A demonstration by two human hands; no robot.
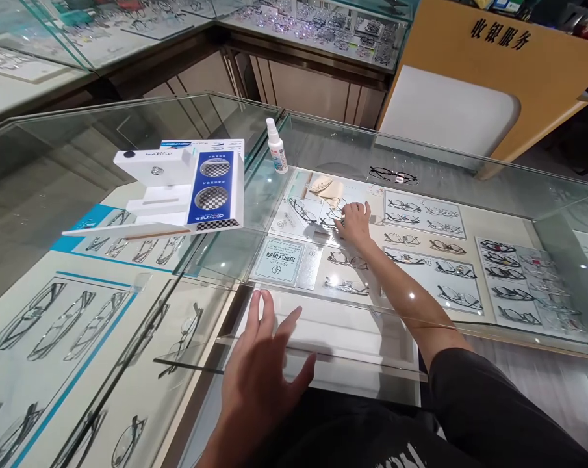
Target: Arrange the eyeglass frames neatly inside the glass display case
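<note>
My right hand (355, 222) reaches into the glass display case, its fingers curled at the side of a pair of eyeglasses (331, 217). The fingertips appear to pinch that frame, though the hand partly covers it. Left of it lies a second pair of dark eyeglasses (302, 210), and a beige cloth (327, 187) lies just behind. Spread and holding nothing, my left hand (262, 370) hovers above the near edge of the case, by a white pull-out tray (337, 335). A framed card (280, 261) lies between the two hands.
On the glass top stand a white spray bottle (276, 147) and a white and blue display stand (177, 188). More eyeglasses (459, 298) fill the case to the right, and others (60, 325) lie under glass at left. A wooden counter (488, 71) stands behind.
</note>
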